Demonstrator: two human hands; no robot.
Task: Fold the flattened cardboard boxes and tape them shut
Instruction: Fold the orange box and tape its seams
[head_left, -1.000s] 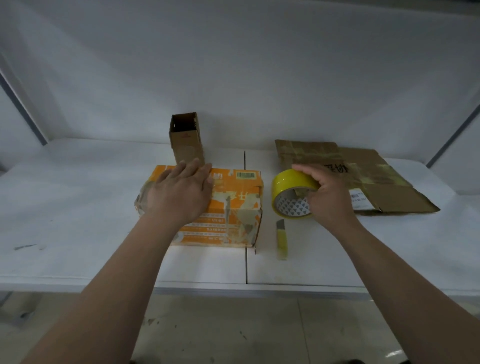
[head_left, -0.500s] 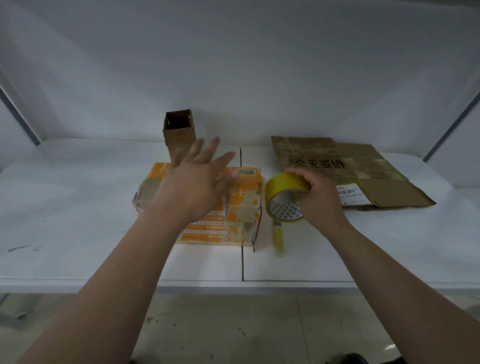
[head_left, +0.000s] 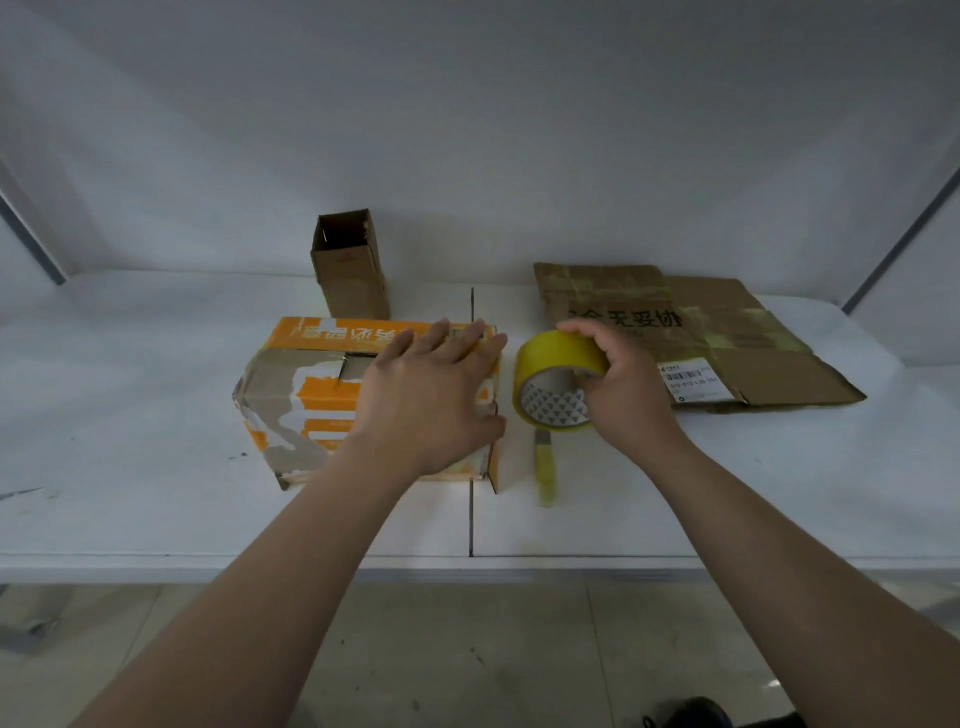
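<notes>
The surface (head_left: 156, 415) is white, made of two panels that meet at a dark seam (head_left: 471, 519) in the middle. Behind it stands a plain white wall (head_left: 467, 130), and below its front edge a grey tiled floor (head_left: 467, 649) shows.

The orange box (head_left: 311, 395) is folded and sits on the left panel, with its right end at the seam. The left hand (head_left: 431, 395) lies flat on top of it with straight fingers. Just beside the box, the right hand (head_left: 628, 395) grips the yellow tape roll (head_left: 550, 364), held upright above the surface. A yellow knife (head_left: 545, 467) lies under the roll.

A flattened cardboard box (head_left: 727, 322) lies on the right panel. A small brown box (head_left: 350, 270) stands upright behind the orange box, open at the top.
</notes>
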